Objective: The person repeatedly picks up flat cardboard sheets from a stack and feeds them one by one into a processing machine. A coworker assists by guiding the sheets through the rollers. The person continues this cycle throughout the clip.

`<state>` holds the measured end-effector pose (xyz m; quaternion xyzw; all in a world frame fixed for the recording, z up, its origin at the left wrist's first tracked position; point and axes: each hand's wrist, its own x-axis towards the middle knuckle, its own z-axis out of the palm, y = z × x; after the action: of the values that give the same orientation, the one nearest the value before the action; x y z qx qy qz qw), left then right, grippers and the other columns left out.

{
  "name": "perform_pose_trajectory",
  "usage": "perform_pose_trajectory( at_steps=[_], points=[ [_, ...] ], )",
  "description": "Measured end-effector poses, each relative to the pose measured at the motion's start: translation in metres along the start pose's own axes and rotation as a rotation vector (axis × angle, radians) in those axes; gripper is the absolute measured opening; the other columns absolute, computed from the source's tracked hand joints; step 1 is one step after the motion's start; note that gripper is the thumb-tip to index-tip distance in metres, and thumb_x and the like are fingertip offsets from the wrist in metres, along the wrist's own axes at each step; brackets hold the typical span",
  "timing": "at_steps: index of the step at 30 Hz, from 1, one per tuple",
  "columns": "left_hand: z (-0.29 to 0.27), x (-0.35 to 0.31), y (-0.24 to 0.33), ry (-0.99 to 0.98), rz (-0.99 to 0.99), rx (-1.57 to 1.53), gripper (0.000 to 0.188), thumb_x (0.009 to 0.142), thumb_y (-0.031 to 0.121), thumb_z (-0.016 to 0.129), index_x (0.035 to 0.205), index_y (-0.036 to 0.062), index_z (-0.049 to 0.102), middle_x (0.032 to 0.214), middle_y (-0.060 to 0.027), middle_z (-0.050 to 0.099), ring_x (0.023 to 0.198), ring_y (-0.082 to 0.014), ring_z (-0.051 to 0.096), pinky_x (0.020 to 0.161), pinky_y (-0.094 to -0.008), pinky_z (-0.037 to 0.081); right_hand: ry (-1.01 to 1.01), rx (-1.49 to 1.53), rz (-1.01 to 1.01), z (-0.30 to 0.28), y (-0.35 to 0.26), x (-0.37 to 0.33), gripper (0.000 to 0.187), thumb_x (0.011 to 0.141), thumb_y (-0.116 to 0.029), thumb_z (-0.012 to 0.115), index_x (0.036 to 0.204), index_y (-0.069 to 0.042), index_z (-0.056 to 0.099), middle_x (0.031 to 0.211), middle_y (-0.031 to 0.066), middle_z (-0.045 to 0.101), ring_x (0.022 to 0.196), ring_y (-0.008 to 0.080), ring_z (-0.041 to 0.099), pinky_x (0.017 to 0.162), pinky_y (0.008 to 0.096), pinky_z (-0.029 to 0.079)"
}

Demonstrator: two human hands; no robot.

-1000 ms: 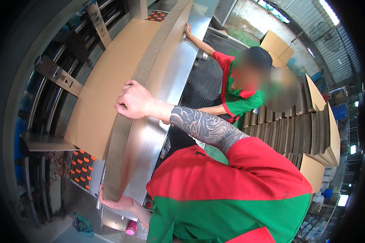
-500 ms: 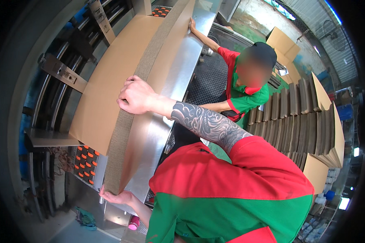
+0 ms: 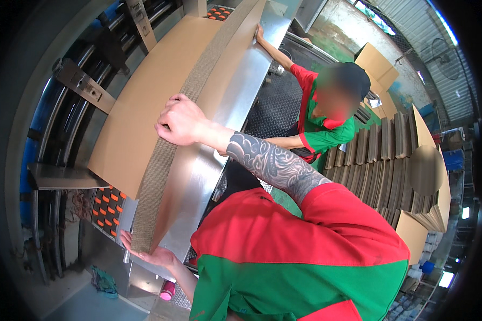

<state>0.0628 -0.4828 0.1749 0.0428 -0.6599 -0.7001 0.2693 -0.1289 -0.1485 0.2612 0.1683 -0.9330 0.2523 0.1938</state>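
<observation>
A thick stack of corrugated cardboard sheets (image 3: 206, 67) stands on edge along a metal table (image 3: 190, 166), its ribbed edges facing up. My right hand (image 3: 181, 120), at the end of a tattooed forearm, is closed over the top of the stack, fingers curled down its far side. My left hand (image 3: 150, 254) lies palm up against the stack's near lower end, fingers stretched out and apart. Beyond the stack, a broad brown cardboard face (image 3: 144, 96) leans toward the machine. Across the table, a co-worker's hand (image 3: 259, 35) presses on the stack's far part.
Metal brackets (image 3: 83, 85) and rollers of a machine line the left. A panel of orange rollers (image 3: 107, 211) lies under the cardboard. The co-worker in a cap (image 3: 326, 128) stands at the table. Bundled cardboard (image 3: 380, 160) is piled at the right. A pink object (image 3: 167, 290) sits below.
The whole view has shifted slightly. My left hand's fingers are spread a little more under the stack's lower end. My right hand keeps its place on top.
</observation>
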Motion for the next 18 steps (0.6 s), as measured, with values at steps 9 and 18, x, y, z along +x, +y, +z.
perform_pose_trajectory(
  at_steps=[9,18],
  points=[
    [-0.003,0.019,0.008,-0.106,-0.044,-0.169,0.093,0.106,0.072,0.012,0.169,0.004,0.02,0.177,-0.0136,0.019,0.165,-0.0333,0.011,0.135,-0.0527,0.007,0.02,-0.058,-0.043,0.002,0.007,-0.002,0.026,0.089,-0.024,0.062,0.072,-0.008,0.075,0.076,0.0114,0.073,0.085,0.0299,0.07,0.105,0.0479,0.049],
    [-0.018,0.024,0.006,0.037,0.119,0.042,0.097,0.104,0.076,0.004,0.171,0.0073,0.015,0.178,-0.0169,0.015,0.165,-0.0356,0.012,0.132,-0.0534,-0.001,-0.05,-0.069,-0.019,0.001,-0.003,0.007,0.028,0.096,-0.026,0.062,0.084,-0.005,0.078,0.088,0.0118,0.076,0.096,0.0328,0.071,0.106,0.0467,0.048]
  ],
)
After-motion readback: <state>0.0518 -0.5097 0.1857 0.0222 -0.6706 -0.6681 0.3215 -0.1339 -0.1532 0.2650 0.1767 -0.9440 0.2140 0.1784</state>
